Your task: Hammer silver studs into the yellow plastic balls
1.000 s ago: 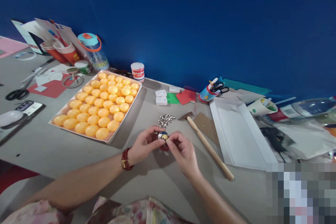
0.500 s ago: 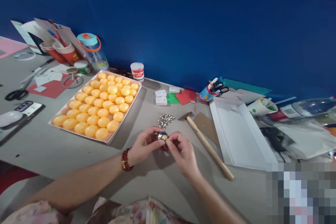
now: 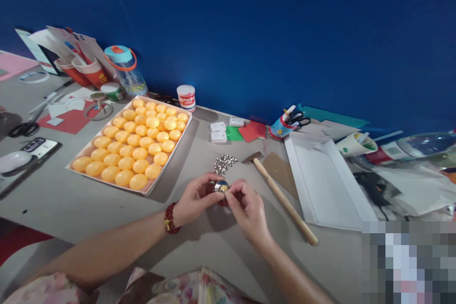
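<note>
Right now, the left hand [image 3: 194,199] pinches a shiny metal ball [image 3: 221,185] between thumb and fingers, while the right hand's [image 3: 249,209] fingertips bunch at its right side; whether they pinch anything, I cannot tell. Just beyond the fingers lie small silver pieces [image 3: 224,164]; rightward, a hammer [image 3: 285,199]; leftward, a tray [image 3: 147,191] of orange balls [image 3: 138,182].

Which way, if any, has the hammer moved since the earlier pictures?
No, none: the hammer lies just left of the white box, with no visible shift against it.
</note>
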A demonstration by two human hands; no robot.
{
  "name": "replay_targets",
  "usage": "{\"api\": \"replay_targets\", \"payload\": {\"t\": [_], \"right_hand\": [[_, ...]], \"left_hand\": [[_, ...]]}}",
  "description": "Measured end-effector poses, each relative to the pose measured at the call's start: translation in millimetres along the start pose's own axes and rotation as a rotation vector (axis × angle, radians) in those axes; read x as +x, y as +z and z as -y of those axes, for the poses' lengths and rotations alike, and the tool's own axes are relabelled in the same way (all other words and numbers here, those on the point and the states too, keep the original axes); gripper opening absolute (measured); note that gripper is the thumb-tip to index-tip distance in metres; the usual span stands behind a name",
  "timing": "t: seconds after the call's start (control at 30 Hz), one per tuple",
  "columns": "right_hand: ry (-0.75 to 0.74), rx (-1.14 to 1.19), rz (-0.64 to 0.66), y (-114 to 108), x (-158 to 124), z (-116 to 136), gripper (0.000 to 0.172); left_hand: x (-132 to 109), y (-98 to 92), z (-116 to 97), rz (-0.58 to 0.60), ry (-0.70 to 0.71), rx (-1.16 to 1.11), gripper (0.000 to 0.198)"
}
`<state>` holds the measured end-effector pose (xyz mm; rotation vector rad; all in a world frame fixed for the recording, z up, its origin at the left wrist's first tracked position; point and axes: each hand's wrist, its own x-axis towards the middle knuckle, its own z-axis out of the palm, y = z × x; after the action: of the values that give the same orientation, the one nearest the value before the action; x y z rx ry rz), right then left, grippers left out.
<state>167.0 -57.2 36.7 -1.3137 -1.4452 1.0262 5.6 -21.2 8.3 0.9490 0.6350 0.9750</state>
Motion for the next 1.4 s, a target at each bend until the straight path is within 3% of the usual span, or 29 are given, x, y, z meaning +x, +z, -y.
{"api": "replay_targets", "payload": {"t": [0.2, 0.33, 0.43, 0.6, 0.7, 0.83, 0.93, 1.03, 1.13, 1.2, 1.3, 1.4], "right_hand": [[0.08, 0.213, 0.023, -2, -1, 2, 0.016], [0.092, 0.137, -0.035, -15, 5, -1, 0.016], [0.042, -0.106, -0.088, -42, 17, -4, 0.018], [-0.041, -0.937, -0.064, -91, 26, -22, 0.019], [-0.061, -1.223, -0.014, -102, 22, -40, 0.025], [-0.094, -1.357, -0.052, -101, 22, -57, 0.035], [-0.147, -1.32, -0.125, -101, 26, -59, 0.039], [-0.197, -1.1, -0.188, -101, 25, -50, 0.041], [-0.236, -0.749, -0.083, -97, 17, -29, 0.037], [-0.174, -0.575, 0.037, -89, 9, -13, 0.033], [-0.244, -0.501, 0.147, -77, 1, 6, 0.029], [-0.293, -0.5, 0.174, -69, -1, 14, 0.029]], "left_hand": [[0, 2.2, -1, 0.04, 0.025, -0.07, 0.029], [2, -0.8, 4, 0.081, 0.006, -0.139, 0.032], [4, -4.4, 7, 0.08, -0.001, -0.147, 0.032], [6, -7.7, 5, 0.041, -0.033, -0.156, 0.033], [7, -8.0, 4, 0.023, -0.022, -0.171, 0.034], [8, -7.8, 5, 0.005, -0.002, -0.164, 0.032], [9, -9.0, 6, -0.026, 0.016, -0.149, 0.034], [10, -12.0, 8, -0.069, 0.009, -0.102, 0.035], [12, -14.3, 10, -0.109, -0.012, -0.066, 0.034], [14, -14.3, 10, -0.122, -0.013, -0.074, 0.033], [15, -12.2, 8, -0.118, 0.008, -0.127, 0.033], [16, -10.3, 5, -0.12, 0.014, -0.165, 0.034]]}}
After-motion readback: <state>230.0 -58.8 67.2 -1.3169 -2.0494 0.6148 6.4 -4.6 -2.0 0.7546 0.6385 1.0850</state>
